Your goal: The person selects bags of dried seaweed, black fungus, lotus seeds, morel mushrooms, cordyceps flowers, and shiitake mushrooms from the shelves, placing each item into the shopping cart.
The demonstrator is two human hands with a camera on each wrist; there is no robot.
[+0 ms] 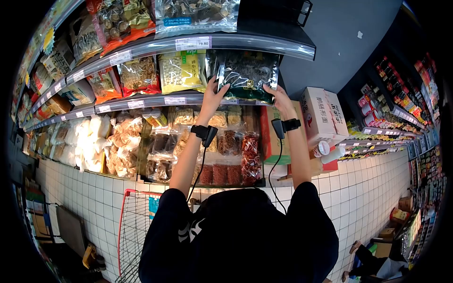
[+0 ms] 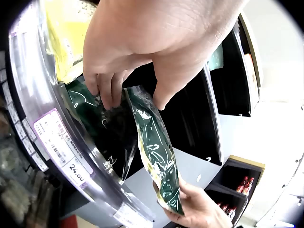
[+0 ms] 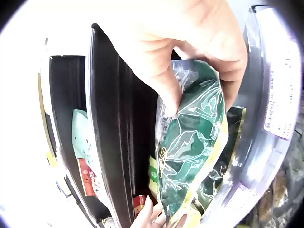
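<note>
Both hands hold a glossy dark green packet (image 1: pixel 250 70) with a clear window over dark dried food, at the right end of the middle shelf. My left hand (image 1: pixel 213 100) pinches one end, thumb on one face and fingers behind, as the left wrist view shows. At the opposite end my right hand (image 1: pixel 282 100) grips the packet between thumb and fingers, clearest in the right wrist view, where the green packet (image 3: pixel 194 128) stands on edge. A similar dark packet (image 2: pixel 114 126) lies on the shelf by the left fingertips.
A yellow bag (image 1: pixel 183 70) of pale pieces sits left of the packet. The upper shelf edge (image 1: pixel 198 43) with price tags overhangs the hands. Bins of bagged dried goods (image 1: pixel 219 146) lie below. White carton (image 1: pixel 325 115) stands at right, a red-handled cart (image 1: pixel 125 226) at lower left.
</note>
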